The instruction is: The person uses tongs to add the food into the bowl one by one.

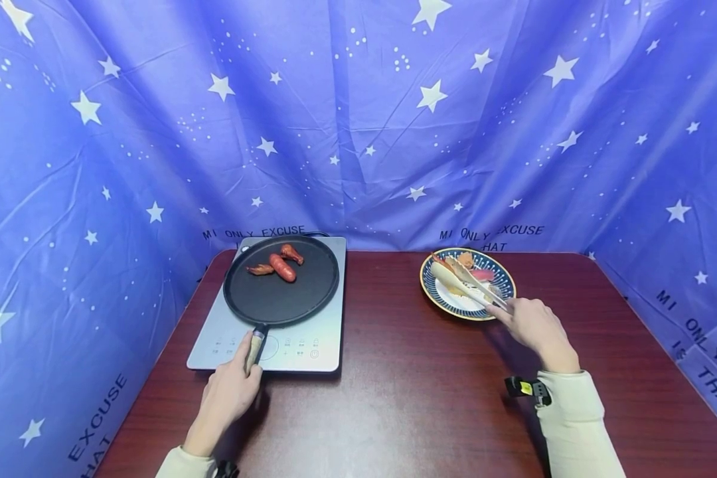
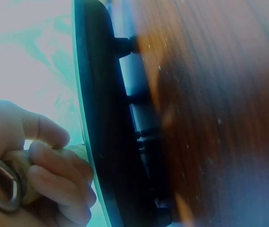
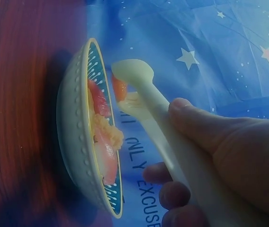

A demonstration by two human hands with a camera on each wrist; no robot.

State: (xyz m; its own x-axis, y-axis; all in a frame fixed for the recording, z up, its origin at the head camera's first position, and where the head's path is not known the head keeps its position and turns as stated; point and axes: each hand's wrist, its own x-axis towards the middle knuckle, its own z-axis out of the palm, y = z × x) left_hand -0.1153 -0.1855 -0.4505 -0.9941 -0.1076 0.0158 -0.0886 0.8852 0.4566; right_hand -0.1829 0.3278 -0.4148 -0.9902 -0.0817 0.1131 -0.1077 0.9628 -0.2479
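My left hand (image 1: 230, 388) grips the handle (image 1: 254, 350) of a round black frying pan (image 1: 287, 302). A red sausage (image 1: 283, 268), a small drumstick (image 1: 291, 253) and a browned wing-shaped piece (image 1: 260, 269) lie in the pan. Pale tongs (image 3: 158, 111) are held in my right hand (image 1: 538, 328), their tips above a blue-patterned plate (image 3: 73, 132). Between the tips is an orange-red food piece (image 3: 119, 89), its kind unclear. On the plate are a crumbly brown piece (image 3: 108, 130) and pink-red pieces (image 3: 107, 158); the tongs partly hide the food in the head view.
The pan stands on a silver induction cooktop (image 1: 325, 348) at the left of the dark red wooden table (image 1: 394, 398). Behind and beside the table hangs a blue star-printed curtain (image 1: 370, 119). A dark wrist strap (image 1: 532, 390) sits on the right wrist.
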